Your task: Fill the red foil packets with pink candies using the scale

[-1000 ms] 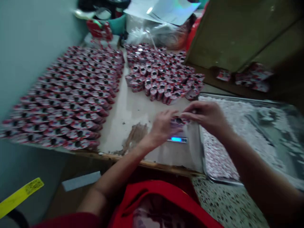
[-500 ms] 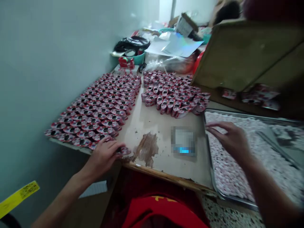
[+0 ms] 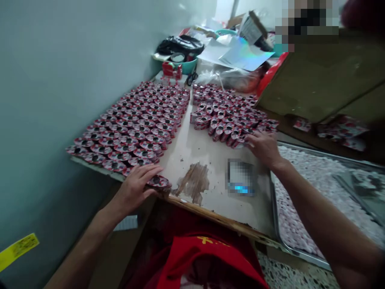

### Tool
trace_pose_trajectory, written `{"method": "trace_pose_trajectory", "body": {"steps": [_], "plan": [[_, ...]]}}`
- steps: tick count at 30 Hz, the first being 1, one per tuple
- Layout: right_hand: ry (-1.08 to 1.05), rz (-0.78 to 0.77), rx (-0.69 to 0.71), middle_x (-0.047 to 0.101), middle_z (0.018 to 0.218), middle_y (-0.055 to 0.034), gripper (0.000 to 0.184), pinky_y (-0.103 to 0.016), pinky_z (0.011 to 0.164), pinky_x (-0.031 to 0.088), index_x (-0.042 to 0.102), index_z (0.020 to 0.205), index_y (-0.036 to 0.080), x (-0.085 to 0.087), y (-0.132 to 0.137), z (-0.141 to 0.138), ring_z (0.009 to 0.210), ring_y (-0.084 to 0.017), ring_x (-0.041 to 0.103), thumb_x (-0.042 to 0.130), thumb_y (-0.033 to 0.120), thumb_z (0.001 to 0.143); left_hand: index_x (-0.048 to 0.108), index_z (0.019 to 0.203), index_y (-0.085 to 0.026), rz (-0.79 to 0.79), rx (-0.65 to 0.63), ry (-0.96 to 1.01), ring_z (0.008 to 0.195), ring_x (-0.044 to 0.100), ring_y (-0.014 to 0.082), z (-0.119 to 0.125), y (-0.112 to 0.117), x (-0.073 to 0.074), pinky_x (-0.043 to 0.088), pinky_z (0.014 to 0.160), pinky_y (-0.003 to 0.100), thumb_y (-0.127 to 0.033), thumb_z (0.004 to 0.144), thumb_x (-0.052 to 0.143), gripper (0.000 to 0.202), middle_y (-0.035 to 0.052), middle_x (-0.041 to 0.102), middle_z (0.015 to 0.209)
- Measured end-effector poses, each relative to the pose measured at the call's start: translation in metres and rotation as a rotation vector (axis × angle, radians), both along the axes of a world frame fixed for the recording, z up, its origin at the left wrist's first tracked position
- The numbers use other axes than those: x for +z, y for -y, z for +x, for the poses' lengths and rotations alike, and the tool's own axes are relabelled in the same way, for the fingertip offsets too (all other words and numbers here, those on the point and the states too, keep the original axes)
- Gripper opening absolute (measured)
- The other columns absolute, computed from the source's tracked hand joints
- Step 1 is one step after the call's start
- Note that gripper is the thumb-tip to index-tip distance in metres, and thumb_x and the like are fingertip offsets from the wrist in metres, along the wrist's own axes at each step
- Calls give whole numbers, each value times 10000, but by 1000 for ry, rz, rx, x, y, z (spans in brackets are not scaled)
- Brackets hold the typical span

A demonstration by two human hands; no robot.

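Small red-and-white printed packets with dark open tops stand in a dense block (image 3: 129, 140) on the left of the table. My left hand (image 3: 138, 186) is at that block's front corner, fingers stretched and thumb apart, beside the end packet (image 3: 159, 182). The thumb is close to this packet's near side; any contact is hard to make out. A second, looser group of the same packets (image 3: 222, 114) stands to the right. There my right hand (image 3: 266, 149) has its fingertips closed on a packet (image 3: 240, 141) at the front of the group.
A metal tray (image 3: 275, 216) of small whitish pieces, with a clear scoop-like thing (image 3: 361, 180), is at the right. A blurred-out device (image 3: 240, 176) lies on the table (image 3: 216, 200). Behind are a teal basin (image 3: 188, 66), shiny sheets (image 3: 237, 54) and a leaning board (image 3: 325, 76).
My right hand has moved left from above the tray to the right-hand packets and closed on one. My left hand's fingers have loosened around the end packet. The view has shifted slightly.
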State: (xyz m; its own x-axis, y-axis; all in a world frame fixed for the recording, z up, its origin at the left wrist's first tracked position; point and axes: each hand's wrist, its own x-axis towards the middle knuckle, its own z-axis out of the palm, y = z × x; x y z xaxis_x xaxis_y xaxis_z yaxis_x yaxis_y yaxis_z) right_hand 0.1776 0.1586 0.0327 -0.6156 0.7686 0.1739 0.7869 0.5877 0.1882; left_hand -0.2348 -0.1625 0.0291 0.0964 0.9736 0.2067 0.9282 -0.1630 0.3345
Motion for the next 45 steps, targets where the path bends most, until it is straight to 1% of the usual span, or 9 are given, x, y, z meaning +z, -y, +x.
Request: {"method": "trace_pose_trajectory", "body": {"steps": [5, 9, 15, 19, 24, 34, 37, 41, 45], "plan": [[69, -27, 41, 743, 1027, -173, 214, -385, 764, 257, 796, 960, 136, 13, 0, 2, 886, -262, 619, 630, 255, 1027, 640, 1428, -318, -37, -1, 14, 1401, 593, 337, -3, 6, 20, 415, 1240, 557, -291, 878, 743, 561, 89, 669, 1475], [49, -12, 30, 751, 947, -118, 246, -395, 794, 256, 772, 913, 178, 44, 43, 10, 834, -246, 626, 625, 331, 1037, 689, 1356, -376, 66, 18, 40, 1352, 624, 349, 9, 1, 27, 428, 1226, 582, -399, 934, 713, 423, 61, 703, 1415], [78, -138, 5, 772, 879, -80, 244, -409, 822, 232, 761, 865, 200, 43, 117, 5, 752, -211, 624, 591, 235, 1037, 749, 1230, -334, 211, -122, 134, 1296, 663, 297, 92, -52, 39, 426, 1229, 550, -374, 989, 683, 253, 43, 752, 1330], [-10, -192, -41, 799, 908, -101, 238, -403, 830, 249, 773, 910, 194, 39, 133, 6, 799, -241, 677, 645, 344, 1044, 747, 1224, -287, 242, -229, 192, 1255, 685, 283, 146, -92, 30, 462, 1192, 533, -299, 964, 731, 261, 68, 759, 1315], [-356, -88, -135, 795, 895, -91, 393, -380, 813, 312, 776, 1077, 211, 56, 128, 56, 796, -241, 694, 623, 571, 1035, 746, 1220, -255, 189, -153, 401, 1177, 708, 272, 159, -115, 7, 564, 1075, 459, -297, 916, 784, 310, 87, 764, 1251], [-738, -140, -383, 745, 899, -81, 304, -397, 726, 505, 761, 922, 245, 3, 128, 151, 755, -252, 670, 653, 523, 976, 725, 1237, -270, -46, 148, 736, 1212, 710, 260, 168, -126, -8, 532, 1128, 481, -374, 883, 771, 372, 69, 763, 1252], [-876, -94, -340, 749, 932, -86, 274, -408, 741, 540, 759, 985, 253, 3, 105, 140, 796, -266, 687, 689, 516, 952, 652, 1308, -236, 105, 356, 900, 1242, 702, 261, 175, -172, -14, 572, 1066, 474, -406, 910, 743, 443, 119, 732, 1315], [-1035, -203, -204, 779, 1060, -101, 344, -418, 820, 578, 744, 1114, 239, 21, 34, 97, 914, -284, 737, 692, 533, 943, 606, 1328, -184, 339, 568, 729, 1269, 677, 250, 142, -286, 7, 533, 1095, 392, -421, 918, 734, 491, 159, 695, 1362], [-886, -429, 106, 776, 1250, -99, 397, -415, 942, 550, 728, 1247, 234, 44, -49, 27, 1091, -285, 735, 577, 526, 1024, 635, 1322, -145, 157, 658, 525, 1253, 682, 277, 82, -389, 40, 506, 1061, 357, -363, 935, 704, 449, 180, 714, 1349]]}}
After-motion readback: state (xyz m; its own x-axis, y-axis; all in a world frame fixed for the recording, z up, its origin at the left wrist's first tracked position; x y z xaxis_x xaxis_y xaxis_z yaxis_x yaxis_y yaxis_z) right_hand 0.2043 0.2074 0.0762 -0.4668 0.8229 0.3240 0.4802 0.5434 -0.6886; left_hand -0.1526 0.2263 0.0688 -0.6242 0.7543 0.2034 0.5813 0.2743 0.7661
